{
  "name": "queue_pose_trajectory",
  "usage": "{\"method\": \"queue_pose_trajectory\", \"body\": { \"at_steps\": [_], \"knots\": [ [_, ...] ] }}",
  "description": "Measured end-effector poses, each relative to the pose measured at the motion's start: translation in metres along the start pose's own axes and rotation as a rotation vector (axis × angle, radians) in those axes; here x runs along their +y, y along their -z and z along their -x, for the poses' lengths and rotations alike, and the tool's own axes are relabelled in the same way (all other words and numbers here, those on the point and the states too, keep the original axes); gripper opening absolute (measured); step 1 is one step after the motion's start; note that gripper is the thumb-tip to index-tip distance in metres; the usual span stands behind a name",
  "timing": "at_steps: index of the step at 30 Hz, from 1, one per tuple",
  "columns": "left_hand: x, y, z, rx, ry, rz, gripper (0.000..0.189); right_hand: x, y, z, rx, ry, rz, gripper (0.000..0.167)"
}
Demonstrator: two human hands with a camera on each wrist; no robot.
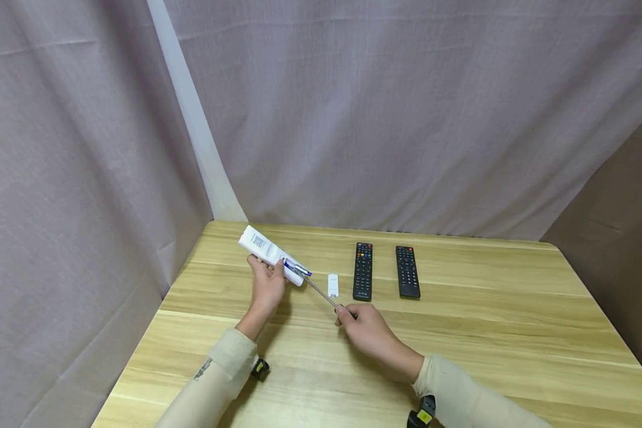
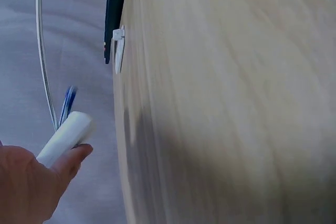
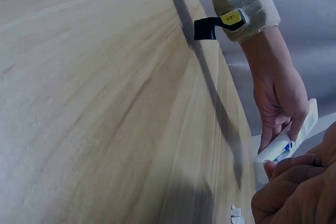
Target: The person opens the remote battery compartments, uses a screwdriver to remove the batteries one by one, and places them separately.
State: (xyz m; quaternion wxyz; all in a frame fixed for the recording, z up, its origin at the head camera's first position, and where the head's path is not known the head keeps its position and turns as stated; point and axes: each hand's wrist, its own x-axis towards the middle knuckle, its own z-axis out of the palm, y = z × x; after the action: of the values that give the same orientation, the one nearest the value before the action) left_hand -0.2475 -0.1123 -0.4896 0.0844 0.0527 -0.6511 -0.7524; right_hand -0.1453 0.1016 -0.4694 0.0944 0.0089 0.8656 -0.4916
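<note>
Rolled beige sleeves (image 1: 214,374) lie closest, a small black camera (image 1: 260,368) strapped at each wrist. Greyish-mauve curtain (image 1: 385,119) hangs behind the far edge of my wooden desk (image 1: 492,339). My left hand (image 1: 268,288) grips a white remote (image 1: 270,248), back side up, raised off the desk towards its far left corner. Two black remotes (image 1: 362,270) lie buttons up near the middle of the far edge, side by side and apart. My right hand (image 1: 371,330) is closed round a screwdriver (image 1: 321,292), its thin metal shaft slanting to the white remote. One small white cover (image 1: 333,285) lies between the white remote and the black ones. Blue-and-silver batteries (image 1: 296,267) jut from the white remote's back; whether the tip touches them I can't quite tell.
</note>
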Motion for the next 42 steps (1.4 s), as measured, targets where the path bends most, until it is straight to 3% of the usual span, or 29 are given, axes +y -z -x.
{"method": "queue_pose_trajectory", "body": {
  "at_steps": [13, 19, 24, 30, 42],
  "knots": [
    [0.005, 0.000, 0.002, 0.017, 0.020, -0.070, 0.046, 0.001, 0.000, 0.000, -0.001, -0.009, 0.010, 0.037],
    [0.005, 0.001, 0.002, 0.010, 0.020, -0.053, 0.045, 0.003, 0.000, 0.001, 0.005, 0.003, 0.026, 0.036],
    [0.004, 0.001, 0.001, 0.004, 0.007, -0.053, 0.045, 0.004, 0.002, 0.002, 0.005, 0.045, 0.052, 0.034],
    [0.006, 0.002, 0.000, -0.010, -0.012, 0.000, 0.044, 0.011, 0.004, 0.004, 0.050, 0.128, 0.156, 0.033],
    [0.010, 0.006, -0.003, -0.051, -0.014, 0.010, 0.041, 0.021, 0.018, 0.012, 0.061, 0.156, 0.201, 0.029]
  ]
}}
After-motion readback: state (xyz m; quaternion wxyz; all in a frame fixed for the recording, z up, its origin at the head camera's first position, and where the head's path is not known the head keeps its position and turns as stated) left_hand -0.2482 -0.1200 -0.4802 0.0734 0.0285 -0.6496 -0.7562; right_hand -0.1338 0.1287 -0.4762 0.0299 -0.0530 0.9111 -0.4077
